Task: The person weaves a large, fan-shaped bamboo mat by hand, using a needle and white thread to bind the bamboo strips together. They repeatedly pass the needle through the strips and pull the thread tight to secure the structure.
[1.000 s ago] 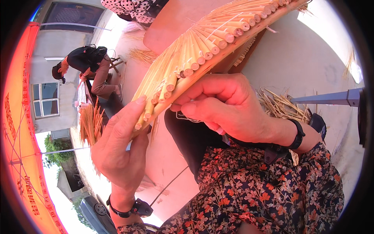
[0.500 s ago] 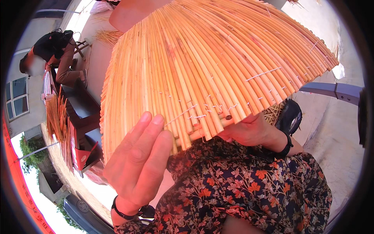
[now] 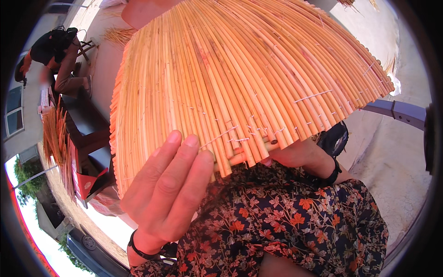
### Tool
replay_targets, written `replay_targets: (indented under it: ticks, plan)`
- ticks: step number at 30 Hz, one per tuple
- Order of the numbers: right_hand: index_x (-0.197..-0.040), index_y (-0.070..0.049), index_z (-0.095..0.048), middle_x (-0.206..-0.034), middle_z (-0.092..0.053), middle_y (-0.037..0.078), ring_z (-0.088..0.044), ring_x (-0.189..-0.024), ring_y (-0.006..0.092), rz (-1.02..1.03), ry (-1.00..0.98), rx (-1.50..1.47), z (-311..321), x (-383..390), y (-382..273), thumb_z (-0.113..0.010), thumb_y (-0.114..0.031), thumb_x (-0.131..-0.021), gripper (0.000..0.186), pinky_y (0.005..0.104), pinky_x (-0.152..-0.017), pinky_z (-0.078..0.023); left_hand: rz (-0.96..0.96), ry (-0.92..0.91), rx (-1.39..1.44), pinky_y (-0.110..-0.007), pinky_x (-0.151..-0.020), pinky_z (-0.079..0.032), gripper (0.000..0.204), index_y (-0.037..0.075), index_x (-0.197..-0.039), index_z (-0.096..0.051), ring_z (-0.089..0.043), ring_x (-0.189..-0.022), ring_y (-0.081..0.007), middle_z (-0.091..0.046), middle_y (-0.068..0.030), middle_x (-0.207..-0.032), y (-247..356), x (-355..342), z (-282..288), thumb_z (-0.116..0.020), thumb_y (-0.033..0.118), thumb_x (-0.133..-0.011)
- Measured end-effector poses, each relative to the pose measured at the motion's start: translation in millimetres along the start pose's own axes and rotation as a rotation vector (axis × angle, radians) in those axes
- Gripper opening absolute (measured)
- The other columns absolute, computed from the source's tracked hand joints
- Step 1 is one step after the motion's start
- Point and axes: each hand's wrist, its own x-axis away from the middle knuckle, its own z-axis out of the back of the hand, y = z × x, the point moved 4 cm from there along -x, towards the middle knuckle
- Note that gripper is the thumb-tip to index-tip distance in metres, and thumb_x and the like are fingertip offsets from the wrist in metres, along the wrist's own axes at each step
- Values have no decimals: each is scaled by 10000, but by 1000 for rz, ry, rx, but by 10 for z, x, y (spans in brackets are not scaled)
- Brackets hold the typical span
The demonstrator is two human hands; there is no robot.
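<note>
Stitched golden reeds [image 3: 221, 83]; left hand [image 3: 161, 196] on them, fingers together; right hand's [image 3: 299, 154] grip unclear

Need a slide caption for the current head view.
Left hand on a panel of thread-bound stalks, right hand partly hidden beneath it.

One stick mat [image 3: 221, 78], two wristbands [image 3: 337, 171], one co-worker [image 3: 51, 47], one car [image 3: 99, 256]

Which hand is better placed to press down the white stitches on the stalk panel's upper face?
Probably the left hand: its fingertips lie on the upper face of the stalk panel, beside a white stitch. The right hand sits below the near edge, partly hidden by it.
</note>
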Motion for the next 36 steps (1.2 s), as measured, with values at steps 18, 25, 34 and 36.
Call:
replay_targets:
  ticks: [18, 25, 34, 36]
  plan:
    - [-1415, -76, -392, -1339, -472, 122, -488, -1189, 263, 133, -234, -429, 6, 37, 378, -481, -429, -977, 570, 477, -968, -428, 70, -110, 84, -412, -818, -577, 317, 98, -1073, -654, -662, -1017, -392, -658, -198, -1109, 62, 5, 66, -710, 55, -763]
    - [-1400, -60, -408, -1323, -492, 126, -504, -1179, 257, 87, -202, -329, 18, 98, 349, -504, -396, -965, 558, 459, -967, -434, 40, -103, 38, -397, -805, -584, 306, 100, -1066, -651, -663, -1018, -386, -655, -194, -1114, 98, -3, 43, -708, 61, -768]
    - [-1380, -39, -429, -1303, -519, 130, -524, -1165, 249, 24, -194, -219, 70, 76, 389, -533, -354, -949, 544, 435, -964, -441, 20, -96, 31, -396, -807, -584, 273, 94, -1075, -653, -663, -1013, -386, -658, -194, -1102, 90, 18, 13, -670, 86, -803]
    - [-1376, -34, -434, -1298, -525, 131, -529, -1162, 247, 19, -192, -209, 76, 89, 388, -540, -344, -945, 541, 430, -964, -443, 19, -102, 34, -396, -806, -584, 279, 95, -1085, -651, -663, -1013, -388, -656, -197, -1107, 95, 21, 4, -666, 96, -806]
